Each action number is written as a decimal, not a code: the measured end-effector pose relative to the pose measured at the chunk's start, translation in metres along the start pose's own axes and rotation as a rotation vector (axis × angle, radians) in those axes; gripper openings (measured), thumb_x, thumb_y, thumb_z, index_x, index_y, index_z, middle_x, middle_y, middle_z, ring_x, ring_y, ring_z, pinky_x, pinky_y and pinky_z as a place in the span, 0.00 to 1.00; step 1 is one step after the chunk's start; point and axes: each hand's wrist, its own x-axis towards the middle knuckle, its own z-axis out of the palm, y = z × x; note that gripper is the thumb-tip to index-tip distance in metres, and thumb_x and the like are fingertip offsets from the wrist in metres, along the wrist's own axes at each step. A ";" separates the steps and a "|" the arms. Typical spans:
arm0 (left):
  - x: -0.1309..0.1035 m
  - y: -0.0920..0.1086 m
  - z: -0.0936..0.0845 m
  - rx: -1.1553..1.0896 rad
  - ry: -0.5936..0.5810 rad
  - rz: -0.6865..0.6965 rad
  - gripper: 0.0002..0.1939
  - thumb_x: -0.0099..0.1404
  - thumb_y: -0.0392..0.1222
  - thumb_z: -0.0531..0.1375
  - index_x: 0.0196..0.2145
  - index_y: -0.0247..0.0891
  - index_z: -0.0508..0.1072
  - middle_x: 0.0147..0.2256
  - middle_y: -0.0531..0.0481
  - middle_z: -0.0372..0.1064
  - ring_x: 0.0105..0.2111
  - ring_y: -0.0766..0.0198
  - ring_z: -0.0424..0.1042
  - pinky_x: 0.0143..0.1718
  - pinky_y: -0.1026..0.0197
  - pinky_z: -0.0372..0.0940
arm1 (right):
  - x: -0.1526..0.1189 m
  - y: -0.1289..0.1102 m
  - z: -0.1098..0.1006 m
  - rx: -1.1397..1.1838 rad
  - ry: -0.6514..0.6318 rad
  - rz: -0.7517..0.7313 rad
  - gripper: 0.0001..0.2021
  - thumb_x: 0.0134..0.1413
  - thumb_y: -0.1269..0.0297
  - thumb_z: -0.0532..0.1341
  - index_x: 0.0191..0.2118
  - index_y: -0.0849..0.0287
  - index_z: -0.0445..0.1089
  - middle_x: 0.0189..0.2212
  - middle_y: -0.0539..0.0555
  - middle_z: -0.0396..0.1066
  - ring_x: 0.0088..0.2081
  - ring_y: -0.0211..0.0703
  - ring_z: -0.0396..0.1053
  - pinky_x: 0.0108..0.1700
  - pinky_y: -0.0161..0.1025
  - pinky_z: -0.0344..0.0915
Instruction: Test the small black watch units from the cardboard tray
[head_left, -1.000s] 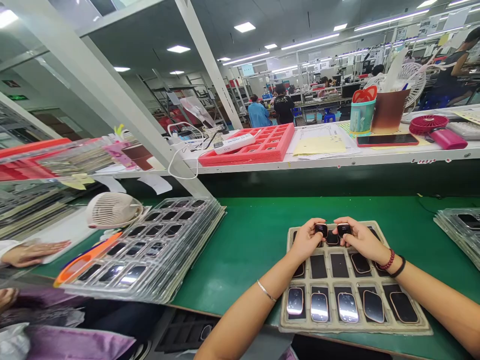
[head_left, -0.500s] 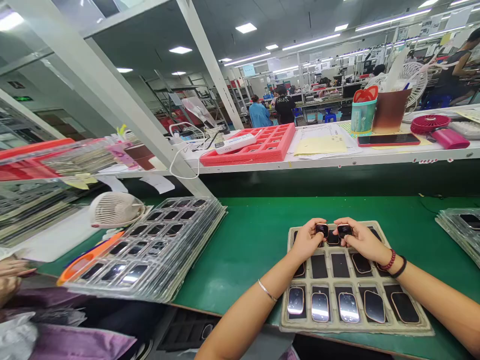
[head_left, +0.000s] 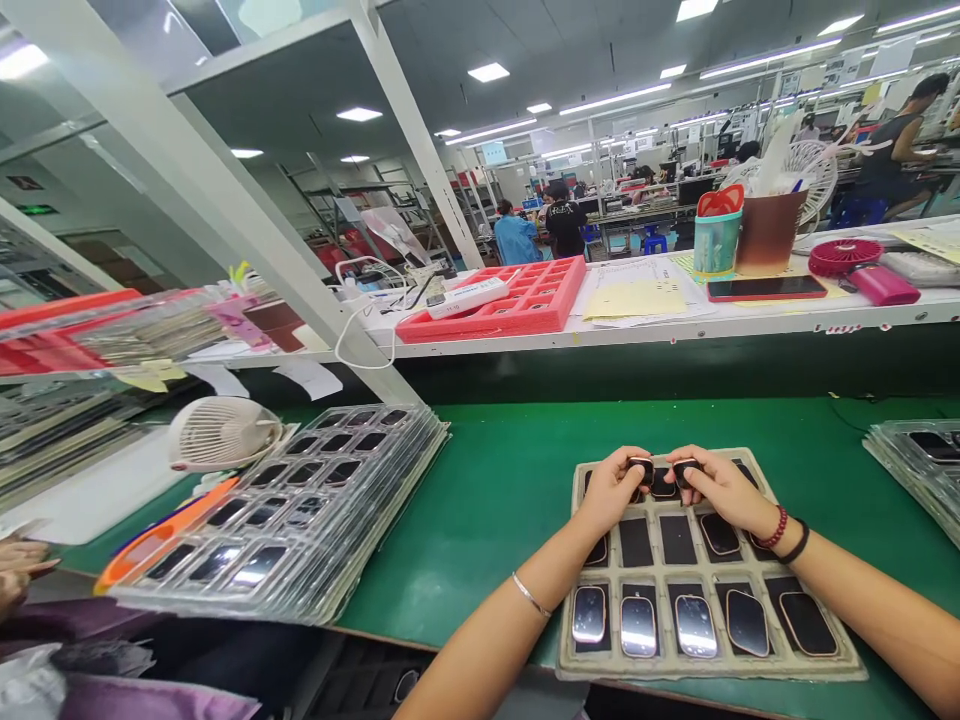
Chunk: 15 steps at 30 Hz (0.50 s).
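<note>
My left hand (head_left: pixel 616 484) pinches a smartwatch screen (head_left: pixel 641 468) with a gold rim, held just above the back row of a tray. Close beside it, my right hand (head_left: pixel 716 486) grips a second dark screen (head_left: pixel 685 470) between thumb and fingers. Beneath both hands lies the beige compartment tray (head_left: pixel 615 668). Its front row holds several glossy screens, among them one at the middle (head_left: pixel 695 626). Two middle-row pockets show only a dark pad (head_left: pixel 679 540). Another screen (head_left: pixel 664 484) lies in the back row between my hands. My wrists partly cover the side pockets.
Left on the green table (head_left: pixel 480 500) stands a stack of clear trays (head_left: pixel 300 520) with screens, beside a white fan (head_left: pixel 223 432) and an orange object (head_left: pixel 165 535). More trays (head_left: pixel 919 470) sit at right. A shelf carries a red foam tray (head_left: pixel 525 318). Another person's hand (head_left: pixel 22 570) shows at far left.
The view has shifted slightly. Both hands still hold their screens over the back row, and the screens have tilted a little. The tray's contents look the same.
</note>
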 end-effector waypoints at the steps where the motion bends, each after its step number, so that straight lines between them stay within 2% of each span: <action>1: 0.000 0.000 0.000 0.001 0.002 0.003 0.13 0.60 0.43 0.58 0.41 0.33 0.68 0.36 0.47 0.67 0.30 0.67 0.68 0.32 0.64 0.67 | 0.000 0.000 0.000 0.006 0.000 0.008 0.14 0.60 0.58 0.52 0.47 0.60 0.62 0.36 0.55 0.70 0.26 0.37 0.68 0.30 0.38 0.66; 4: 0.001 -0.004 0.000 -0.009 0.021 0.018 0.14 0.57 0.37 0.59 0.42 0.34 0.67 0.37 0.47 0.67 0.33 0.66 0.69 0.35 0.64 0.68 | 0.000 0.001 0.001 0.000 0.016 0.021 0.15 0.56 0.62 0.55 0.49 0.59 0.61 0.38 0.56 0.70 0.28 0.38 0.69 0.30 0.38 0.66; 7: 0.003 -0.009 -0.001 0.022 0.028 0.008 0.18 0.53 0.32 0.58 0.44 0.34 0.66 0.38 0.47 0.68 0.35 0.65 0.69 0.36 0.64 0.67 | 0.000 0.001 0.001 -0.001 0.016 0.001 0.19 0.51 0.69 0.56 0.51 0.58 0.59 0.42 0.56 0.70 0.32 0.39 0.70 0.37 0.40 0.67; 10: 0.002 -0.009 -0.002 0.071 0.029 0.010 0.18 0.52 0.30 0.58 0.43 0.34 0.66 0.38 0.46 0.68 0.35 0.65 0.69 0.35 0.65 0.66 | 0.000 0.000 0.001 0.007 -0.005 -0.017 0.22 0.48 0.72 0.56 0.52 0.57 0.59 0.44 0.56 0.70 0.36 0.41 0.70 0.43 0.42 0.67; 15: 0.000 -0.004 -0.001 0.064 0.021 0.034 0.13 0.55 0.32 0.57 0.41 0.33 0.66 0.34 0.48 0.68 0.30 0.67 0.67 0.33 0.65 0.65 | -0.001 0.001 0.000 -0.027 -0.014 0.015 0.17 0.55 0.68 0.52 0.51 0.58 0.59 0.42 0.57 0.70 0.31 0.39 0.70 0.34 0.39 0.67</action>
